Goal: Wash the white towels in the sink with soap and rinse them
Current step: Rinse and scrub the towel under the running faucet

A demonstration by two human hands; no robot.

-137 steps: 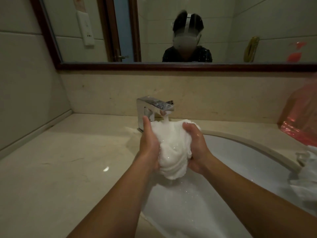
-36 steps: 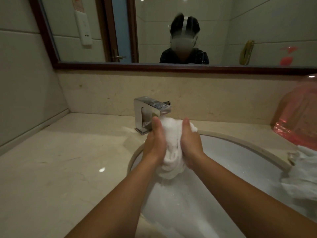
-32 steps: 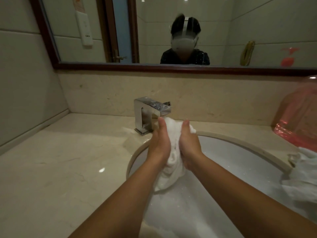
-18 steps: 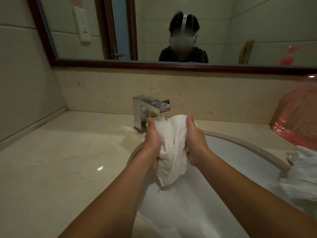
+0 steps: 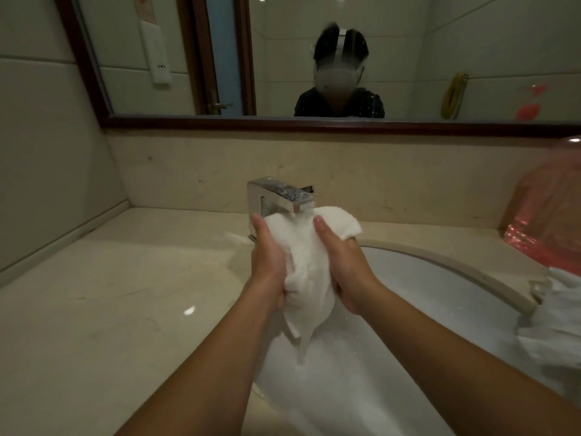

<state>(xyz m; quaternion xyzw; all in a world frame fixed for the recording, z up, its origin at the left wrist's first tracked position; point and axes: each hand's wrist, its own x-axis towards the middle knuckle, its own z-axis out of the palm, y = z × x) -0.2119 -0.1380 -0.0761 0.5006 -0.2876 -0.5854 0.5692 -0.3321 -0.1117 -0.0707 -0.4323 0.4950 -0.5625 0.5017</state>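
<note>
At the far left of the frame a pale tiled wall met the beige stone counter, which ran right to the sink. Left of centre, the left hand gripped the white towel, thumb up its left side and fingers curled behind. The towel hung at frame centre, just under the spout of the chrome faucet, its long axis running top to bottom and its tip draining a thin stream into the basin below. The right hand clamped its other side, a flap of cloth folded over the knuckles. Both hands were equally near, pressed against the cloth from either side, so any squeeze or rub would likely run inward across that vertical axis. At the right edge, more white cloth lay over the sink rim, and a pink translucent container stood on the counter above it. Along the top ran a dark-framed mirror.
</note>
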